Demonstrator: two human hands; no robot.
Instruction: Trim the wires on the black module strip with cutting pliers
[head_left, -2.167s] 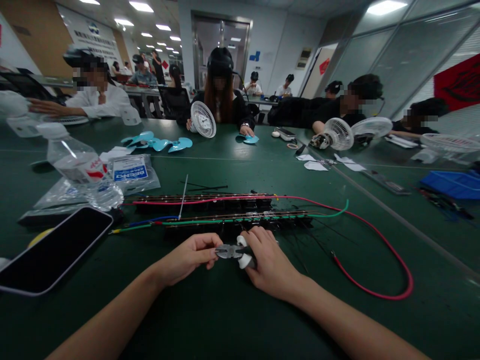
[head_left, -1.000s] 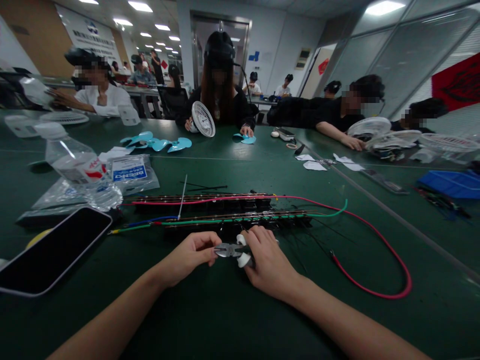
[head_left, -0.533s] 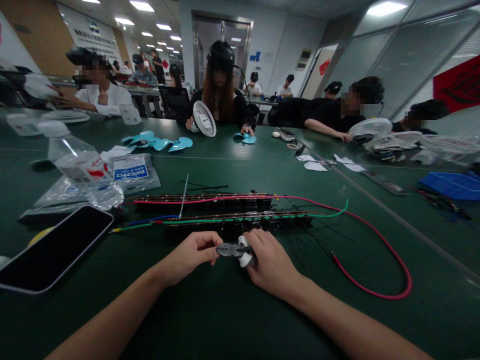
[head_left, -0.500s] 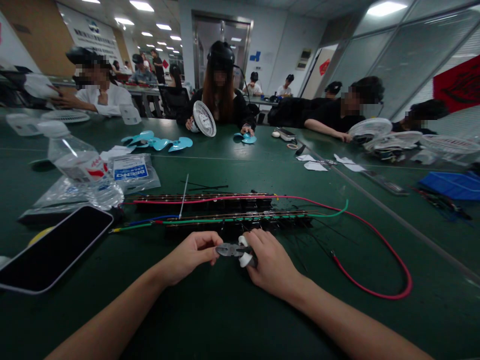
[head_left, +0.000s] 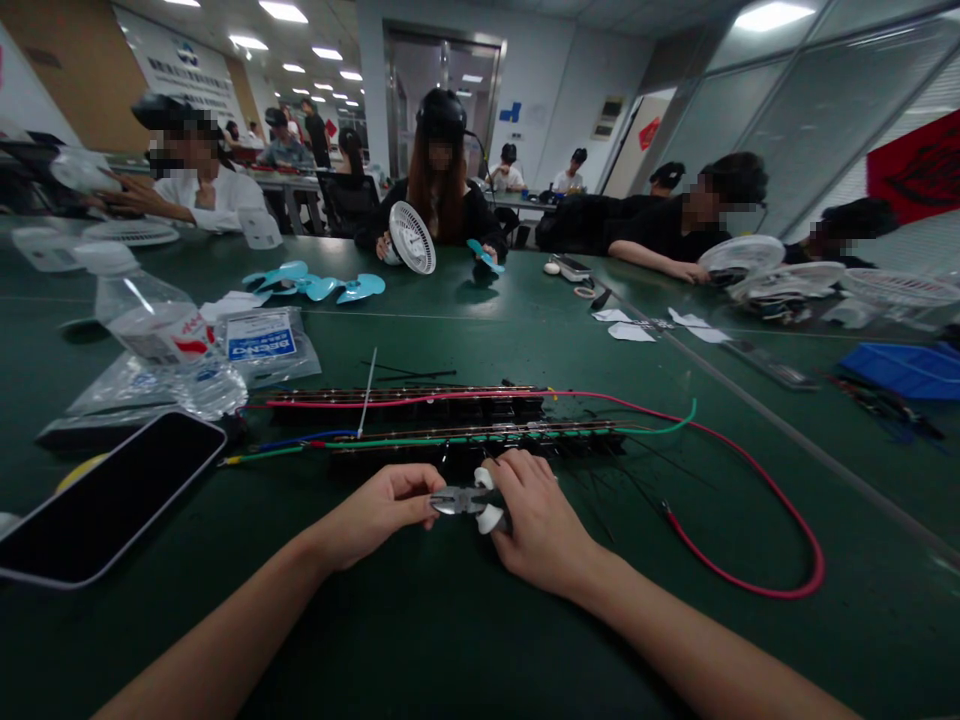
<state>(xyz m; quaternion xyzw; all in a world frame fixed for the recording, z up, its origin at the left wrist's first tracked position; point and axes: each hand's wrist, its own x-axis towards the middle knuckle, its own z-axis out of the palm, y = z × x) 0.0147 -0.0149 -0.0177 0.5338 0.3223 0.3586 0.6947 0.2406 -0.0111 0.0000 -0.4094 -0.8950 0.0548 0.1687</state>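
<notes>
Wrapped around the handles of a pair of diagonal cutting pliers (head_left: 454, 500) is my right hand (head_left: 544, 515); the white and dark grips show at its fingers. The pliers' jaws point left, to the fingertips of my left hand (head_left: 386, 510). Those fingers are pinched together at the jaw tip, and whatever they hold is too small or hidden. Just beyond both hands lie two dark strips: the nearer strip (head_left: 397, 455) has a green wire (head_left: 420, 438) along it, the farther strip (head_left: 487, 408) a red wire (head_left: 360, 402). A pale cable tie (head_left: 367, 390) sticks up from the nearer one.
A phone (head_left: 120, 500), a plastic bottle (head_left: 161, 330) and a plastic bag (head_left: 262, 345) are at left. The thick red cable (head_left: 814, 570) loops at right, near thin black cable ties (head_left: 600, 490). Across the table a person holds a white fan part (head_left: 411, 238) and a blue fan blade (head_left: 485, 257).
My hands and the pliers have barely moved. Across the table, the person has lifted the blue fan blade off the tabletop and tilted it up.
</notes>
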